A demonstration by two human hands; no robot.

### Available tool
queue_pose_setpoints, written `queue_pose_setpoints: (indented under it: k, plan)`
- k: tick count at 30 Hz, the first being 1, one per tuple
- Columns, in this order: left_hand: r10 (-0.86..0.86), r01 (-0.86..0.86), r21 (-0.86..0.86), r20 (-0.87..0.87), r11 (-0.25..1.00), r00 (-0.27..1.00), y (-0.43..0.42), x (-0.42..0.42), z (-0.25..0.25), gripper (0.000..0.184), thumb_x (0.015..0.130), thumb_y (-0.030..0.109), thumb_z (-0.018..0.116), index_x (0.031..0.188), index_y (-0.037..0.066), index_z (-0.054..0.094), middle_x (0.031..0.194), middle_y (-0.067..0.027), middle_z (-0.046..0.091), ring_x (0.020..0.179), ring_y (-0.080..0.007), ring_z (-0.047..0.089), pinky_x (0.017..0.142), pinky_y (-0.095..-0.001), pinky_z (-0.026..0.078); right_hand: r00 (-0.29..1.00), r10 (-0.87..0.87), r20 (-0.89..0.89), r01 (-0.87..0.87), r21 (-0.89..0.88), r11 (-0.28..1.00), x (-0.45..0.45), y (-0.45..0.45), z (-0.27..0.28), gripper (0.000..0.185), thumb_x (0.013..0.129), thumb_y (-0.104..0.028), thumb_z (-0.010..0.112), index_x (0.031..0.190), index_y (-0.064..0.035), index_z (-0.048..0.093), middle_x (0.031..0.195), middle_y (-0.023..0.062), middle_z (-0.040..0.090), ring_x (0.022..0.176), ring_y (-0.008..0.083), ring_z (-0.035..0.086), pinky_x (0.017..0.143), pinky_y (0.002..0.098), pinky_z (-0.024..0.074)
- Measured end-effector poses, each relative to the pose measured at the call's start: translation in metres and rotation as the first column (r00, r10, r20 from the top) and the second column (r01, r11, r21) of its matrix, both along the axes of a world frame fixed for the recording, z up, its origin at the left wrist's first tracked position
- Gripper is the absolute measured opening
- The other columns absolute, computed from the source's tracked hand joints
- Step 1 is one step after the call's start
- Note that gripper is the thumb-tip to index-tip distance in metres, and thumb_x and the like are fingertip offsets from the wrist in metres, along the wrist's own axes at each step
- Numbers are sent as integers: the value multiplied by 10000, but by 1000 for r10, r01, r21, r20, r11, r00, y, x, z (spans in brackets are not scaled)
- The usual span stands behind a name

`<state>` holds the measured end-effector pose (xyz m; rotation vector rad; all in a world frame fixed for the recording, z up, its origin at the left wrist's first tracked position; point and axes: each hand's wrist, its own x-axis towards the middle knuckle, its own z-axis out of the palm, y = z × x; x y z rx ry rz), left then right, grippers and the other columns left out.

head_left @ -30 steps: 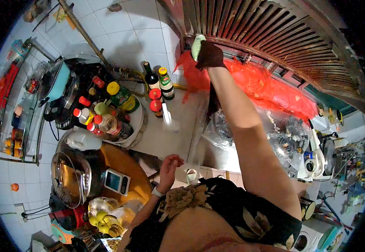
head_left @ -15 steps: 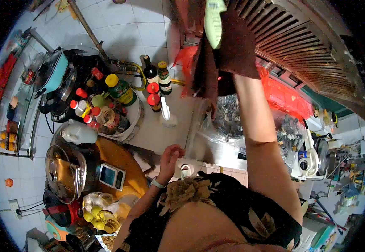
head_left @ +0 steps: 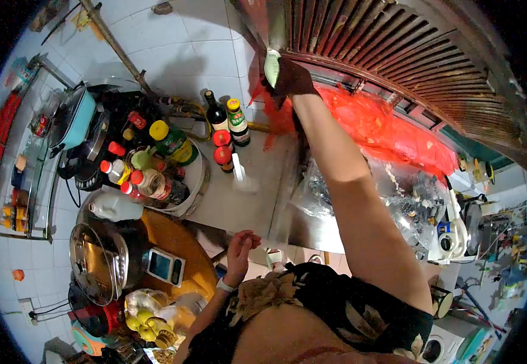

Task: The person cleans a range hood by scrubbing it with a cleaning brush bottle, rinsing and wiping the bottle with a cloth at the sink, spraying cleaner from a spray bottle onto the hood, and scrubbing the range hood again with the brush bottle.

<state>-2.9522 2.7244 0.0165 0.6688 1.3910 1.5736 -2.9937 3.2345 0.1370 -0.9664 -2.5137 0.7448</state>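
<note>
In the head view, I see the right hand (head_left: 298, 84) raised at the corner of the range hood (head_left: 397, 67), covered by a dark brown cloth (head_left: 286, 74) with a pale green patch (head_left: 272, 68) showing. The cloth hides the fingers, so I can't tell how they are set. Red plastic (head_left: 391, 134) spreads beside the right forearm. The left hand (head_left: 239, 249) hangs empty near the counter (head_left: 263, 176), fingers loosely curled and close together. Sauce bottles (head_left: 238, 125) stand on that counter.

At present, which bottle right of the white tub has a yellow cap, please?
The rightmost, green-labelled bottle; two others have red caps, the long-necked one a dark top.
</note>
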Motion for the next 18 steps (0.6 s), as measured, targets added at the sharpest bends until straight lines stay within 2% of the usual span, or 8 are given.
queue_pose_setpoints:
  k: [2,3,4,8,10,12,14,18]
  plan:
    - [6,-6,20,1,1000,1000,-2,0,4,272,1018,200,486,1207,6,506,1046,-117,639,956,-185,608,888,-341,487,999,48,-7,-48,-30,998,2,7,-3,821,621,-111,839,1349,-46,466,1150,82,639,1111,179,589,952,309,472]
    - [14,-14,5,6,1000,1000,2,0,10,265,1017,191,482,1205,5,506,1042,-117,639,953,-184,607,889,-340,487,964,128,-233,-125,30,992,4,12,-8,824,621,-82,829,1356,-43,461,1136,90,643,1096,189,599,937,323,482]
    - [23,-23,-9,11,1000,1000,6,0,15,258,1017,181,479,1203,5,507,1037,-116,640,949,-183,607,890,-338,488,961,74,-268,-69,29,997,15,18,-12,804,629,-87,823,1349,-45,466,1131,90,644,1089,190,601,933,324,484]
    - [-34,35,47,-13,998,999,12,-1,19,256,1013,175,478,1201,4,507,1033,-113,637,954,-185,607,899,-340,489,889,-193,-414,254,96,962,100,-19,40,729,663,-105,795,1321,-52,486,1109,90,648,1060,197,607,916,327,490]
    - [-55,55,34,15,998,998,16,-2,15,248,1010,160,476,1199,2,508,1032,-110,634,958,-188,607,900,-339,487,845,-341,-412,413,98,906,138,-21,42,691,681,-115,782,1307,-55,497,1099,90,650,1046,200,610,907,328,493]
    - [-58,58,5,18,998,998,21,-1,27,249,1010,162,477,1199,3,507,1033,-108,634,959,-188,607,898,-338,486,823,-414,-389,476,73,877,149,-22,35,654,698,-124,768,1294,-58,507,1088,90,652,1032,204,613,899,330,497]
    - [-62,63,-27,18,998,998,23,0,31,250,1010,165,478,1199,3,507,1035,-106,633,960,-188,606,897,-336,485,836,-400,-376,447,44,893,134,-19,25,617,715,-133,754,1280,-62,517,1077,91,655,1018,207,616,890,331,500]
    - [-65,65,-11,6,998,998,23,2,25,254,1013,171,470,1202,6,506,1045,-103,635,967,-185,604,892,-333,483,935,-232,-269,249,28,968,73,-10,13,544,749,-152,727,1252,-69,537,1056,91,659,990,214,623,873,334,506]
